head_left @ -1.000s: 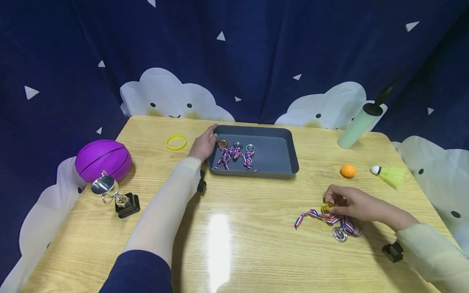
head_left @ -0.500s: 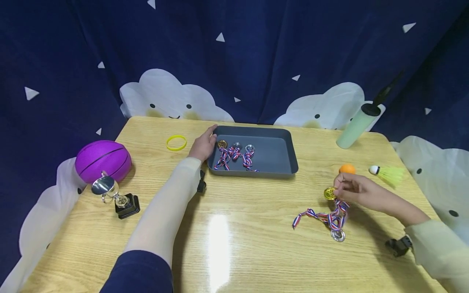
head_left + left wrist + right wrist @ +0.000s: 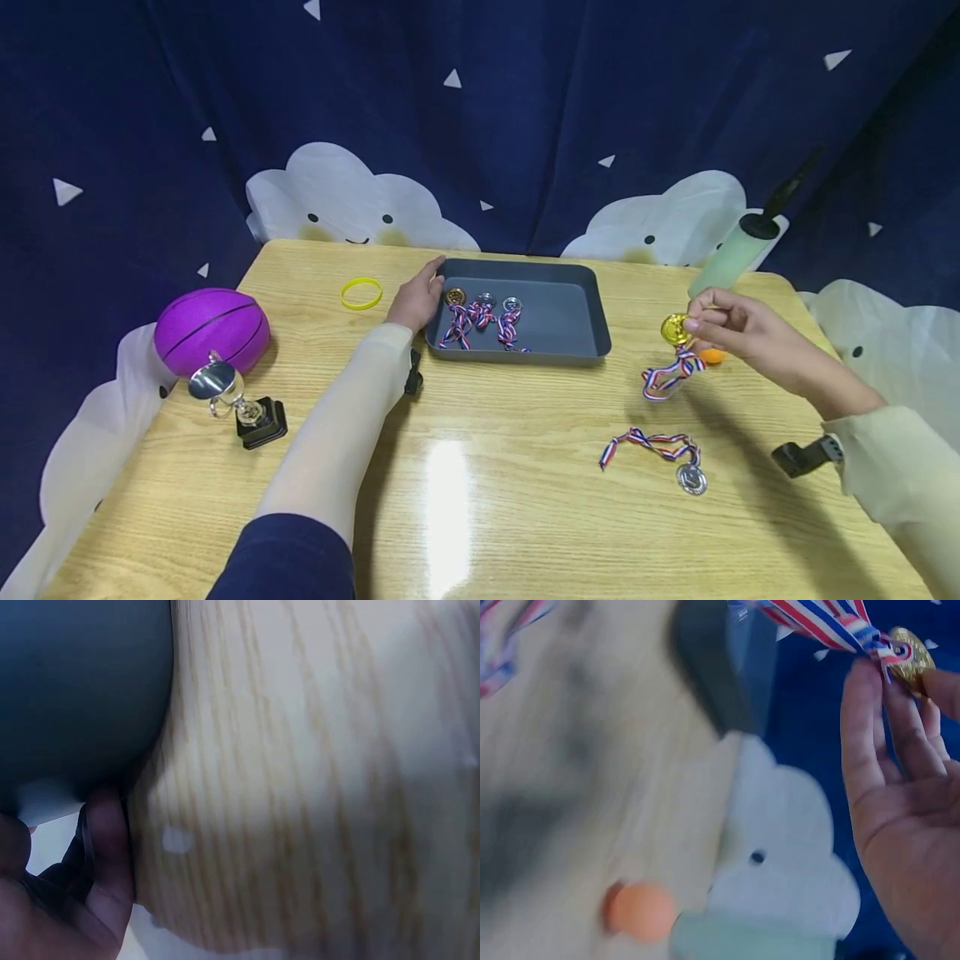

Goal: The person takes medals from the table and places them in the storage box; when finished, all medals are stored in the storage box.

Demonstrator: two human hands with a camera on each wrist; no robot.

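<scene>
My right hand point(image 3: 757, 337) pinches a gold medal point(image 3: 675, 330) by its edge, in the air above the right part of the table. Its red, white and blue ribbon point(image 3: 670, 377) dangles below; the right wrist view shows the medal point(image 3: 909, 661) between thumb and fingers. On the wood beneath lies a silver medal point(image 3: 692, 479) with its ribbon stretched to the left. At the tray's left edge, my left hand point(image 3: 415, 302) holds the wall of the grey tray point(image 3: 558, 312). Inside the tray's left half lie a bronze-gold medal point(image 3: 455, 297) and two silver medals point(image 3: 512, 303).
A purple basketball point(image 3: 212, 331) and a silver trophy cup point(image 3: 258, 419) stand left. A yellow wristband point(image 3: 362, 293) lies left of the tray. An orange ball point(image 3: 712, 356) is partly behind my right hand, near a pale green hand pump point(image 3: 727, 262). The shuttlecock is hidden.
My right hand has lifted the gold medal off the table, up and away from me, its ribbon coming free of the silver medal's. My left hand has stayed at the tray.
</scene>
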